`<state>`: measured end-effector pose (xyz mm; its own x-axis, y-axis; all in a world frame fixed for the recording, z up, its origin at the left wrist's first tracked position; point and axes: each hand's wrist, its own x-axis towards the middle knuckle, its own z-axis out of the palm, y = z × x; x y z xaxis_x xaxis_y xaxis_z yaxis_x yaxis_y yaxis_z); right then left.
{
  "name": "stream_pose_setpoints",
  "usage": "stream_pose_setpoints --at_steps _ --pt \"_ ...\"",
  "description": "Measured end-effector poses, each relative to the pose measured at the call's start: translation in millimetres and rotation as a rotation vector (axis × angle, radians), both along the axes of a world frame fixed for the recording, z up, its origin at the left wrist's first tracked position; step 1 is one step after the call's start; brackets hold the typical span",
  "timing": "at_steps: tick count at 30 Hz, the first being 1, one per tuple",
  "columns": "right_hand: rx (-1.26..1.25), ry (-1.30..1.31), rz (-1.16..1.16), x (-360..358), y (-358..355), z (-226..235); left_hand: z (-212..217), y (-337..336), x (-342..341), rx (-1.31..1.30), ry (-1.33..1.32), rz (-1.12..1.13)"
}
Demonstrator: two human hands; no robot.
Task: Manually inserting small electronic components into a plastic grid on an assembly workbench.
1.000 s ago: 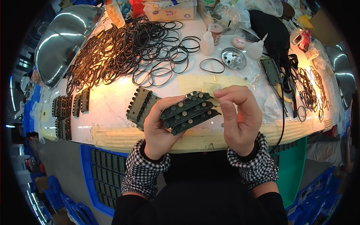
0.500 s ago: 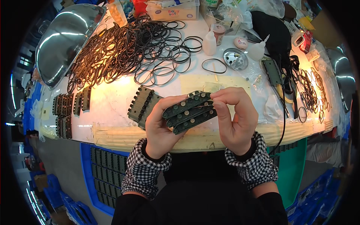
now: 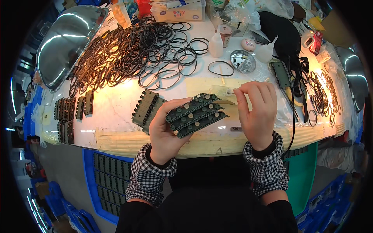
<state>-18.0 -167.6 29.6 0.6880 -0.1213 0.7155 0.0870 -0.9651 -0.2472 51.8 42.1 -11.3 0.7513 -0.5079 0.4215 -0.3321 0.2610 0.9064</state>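
Note:
My left hand (image 3: 165,130) is closed round a fanned stack of dark green, rib-edged pieces (image 3: 196,115) with round green and tan knobs along their faces. My right hand (image 3: 258,108) is just to the right of the stack, apart from it. Its thumb and fingertips are pinched together, and whatever lies between them is too small to make out. Under the pinch is a translucent yellowish patch (image 3: 223,91) on the table. Left of my left hand lies a row of similar olive pieces (image 3: 147,110) with dark knobs along one edge.
A heap of black rubber bands (image 3: 132,50) covers the back left, beside a shiny metal lamp shade (image 3: 70,42). Small groups of pieces (image 3: 65,108) stand farther left. Behind my right hand are a white squeeze bottle (image 3: 216,46) and metal dish (image 3: 243,61). A blue tray (image 3: 90,174) sits below the edge.
My right hand has moved right and slightly up, away from the stack. My left hand still holds the stack, now tilted a little more. A small dark strip shows on the table between the hands.

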Motion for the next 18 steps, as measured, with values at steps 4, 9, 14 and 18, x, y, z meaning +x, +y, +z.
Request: stream_pose_setpoints --at_steps 4,9,14,18 --pt "0.158 -0.203 0.083 -9 8 6 -2 4 0 -0.001 0.016 0.003" --pt "0.798 -0.052 0.387 -16 29 -1 0 1 0 0.009 0.002 -0.007" --pt "0.782 -0.065 0.405 -13 33 -8 1 1 -1 0.032 -0.027 0.012" --pt "0.705 -0.065 0.39 -12 34 -7 -1 2 0 0.023 -0.019 0.004"
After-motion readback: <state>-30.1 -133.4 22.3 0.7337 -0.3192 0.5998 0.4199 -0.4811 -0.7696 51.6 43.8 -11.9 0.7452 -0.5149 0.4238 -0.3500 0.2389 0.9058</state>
